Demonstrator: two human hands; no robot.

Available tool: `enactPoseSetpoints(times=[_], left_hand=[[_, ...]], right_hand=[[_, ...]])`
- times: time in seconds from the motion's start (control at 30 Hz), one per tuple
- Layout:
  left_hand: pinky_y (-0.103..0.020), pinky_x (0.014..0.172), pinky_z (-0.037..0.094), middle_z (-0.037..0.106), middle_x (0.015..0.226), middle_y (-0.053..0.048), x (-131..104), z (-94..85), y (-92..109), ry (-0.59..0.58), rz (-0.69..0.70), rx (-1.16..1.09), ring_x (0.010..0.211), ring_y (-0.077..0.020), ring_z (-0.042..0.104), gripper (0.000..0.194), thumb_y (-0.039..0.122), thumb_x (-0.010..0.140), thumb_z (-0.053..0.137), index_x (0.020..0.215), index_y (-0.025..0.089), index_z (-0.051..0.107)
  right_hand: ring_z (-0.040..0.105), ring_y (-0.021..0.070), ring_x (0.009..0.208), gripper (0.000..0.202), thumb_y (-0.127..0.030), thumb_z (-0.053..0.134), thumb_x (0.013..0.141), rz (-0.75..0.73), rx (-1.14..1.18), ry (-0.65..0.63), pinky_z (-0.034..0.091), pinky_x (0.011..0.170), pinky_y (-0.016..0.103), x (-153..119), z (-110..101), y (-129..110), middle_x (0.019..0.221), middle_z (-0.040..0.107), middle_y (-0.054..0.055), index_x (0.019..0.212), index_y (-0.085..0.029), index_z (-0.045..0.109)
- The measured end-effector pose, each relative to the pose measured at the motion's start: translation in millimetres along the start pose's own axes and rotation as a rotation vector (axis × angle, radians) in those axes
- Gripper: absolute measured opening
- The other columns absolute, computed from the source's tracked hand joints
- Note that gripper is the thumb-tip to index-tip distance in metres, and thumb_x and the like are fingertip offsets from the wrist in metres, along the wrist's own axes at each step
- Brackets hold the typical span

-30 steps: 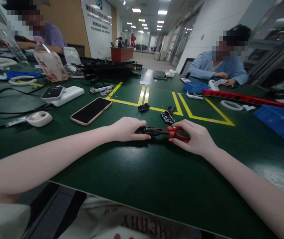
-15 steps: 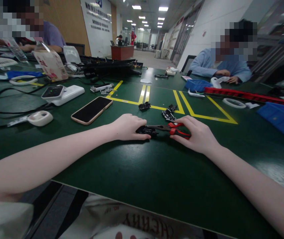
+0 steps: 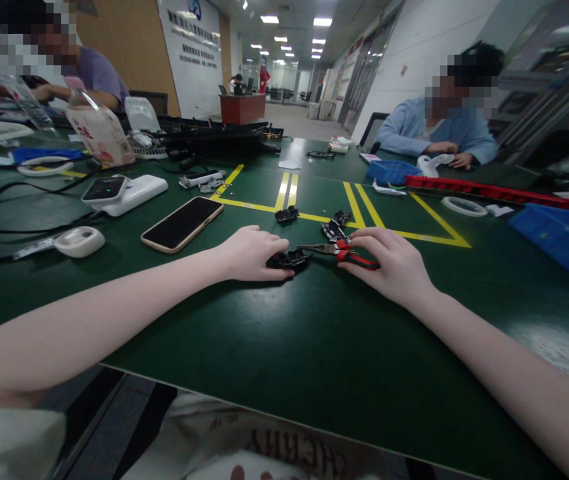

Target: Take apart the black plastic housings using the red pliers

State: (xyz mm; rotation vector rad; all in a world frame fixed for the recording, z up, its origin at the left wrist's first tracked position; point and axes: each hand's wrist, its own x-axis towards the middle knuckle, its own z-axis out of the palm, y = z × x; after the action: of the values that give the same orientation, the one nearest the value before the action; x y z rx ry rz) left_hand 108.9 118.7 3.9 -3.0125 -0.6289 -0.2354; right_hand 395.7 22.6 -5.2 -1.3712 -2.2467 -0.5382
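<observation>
My left hand [image 3: 252,255] grips a small black plastic part [image 3: 292,259] low over the green table [image 3: 244,347], thumb along its near side. In my right hand [image 3: 394,263] are needle-nose pliers [image 3: 342,252] with red and black handles, fingers wrapped round the grips. The pliers' jaws look closed, and their tip is at the upper right edge of the black part; whether it touches cannot be made out. Just behind the pliers lies another black part with metallic bits [image 3: 334,231]. Farther back rest two smaller black pieces, one of them a dark clump [image 3: 286,214].
A phone [image 3: 183,224] lies left of my hands, with a white device [image 3: 137,195] and cables beyond it. Yellow tape [image 3: 254,203] marks the table. Blue trays [image 3: 559,237], a red strip [image 3: 494,190] and a tape roll [image 3: 464,206] sit at right. Other people sit across the table.
The pliers have drawn back slightly from over the black part, and their handles have come closer together. The left hand still holds the part. The view has shifted a little.
</observation>
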Motion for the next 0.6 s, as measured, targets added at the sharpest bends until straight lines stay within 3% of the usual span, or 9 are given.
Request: enactPoseSetpoints(times=[0.2,0.6], left_hand=[[-0.031,0.069,0.034,0.066,0.081,-0.002,-0.2,-1.0,-0.4,-0.003,0.003,-0.013,0.074,-0.02,0.062,0.044,0.062,0.092,0.045,0.087,0.019,0.056],[-0.03,0.066,0.034,0.066,0.081,-0.004,-0.1,-2.2,-1.0,-0.015,0.009,-0.027,0.073,-0.0195,0.061,0.045,0.063,0.092,0.045,0.087,0.019,0.056]], right_hand=[[0.065,0.024,0.097,0.029,-0.049,0.066,0.085,0.109,0.07,-0.001,0.054,0.079,0.04,-1.8,1.6,1.7,0.108,0.068,0.007,0.088,-0.02,0.063],[0.065,0.0229,0.092,0.036,-0.053,0.067,0.083,0.226,0.274,-0.084,0.056,0.077,0.042,-1.7,7.2,7.4,0.104,0.067,0.008,0.076,-0.019,0.06]])
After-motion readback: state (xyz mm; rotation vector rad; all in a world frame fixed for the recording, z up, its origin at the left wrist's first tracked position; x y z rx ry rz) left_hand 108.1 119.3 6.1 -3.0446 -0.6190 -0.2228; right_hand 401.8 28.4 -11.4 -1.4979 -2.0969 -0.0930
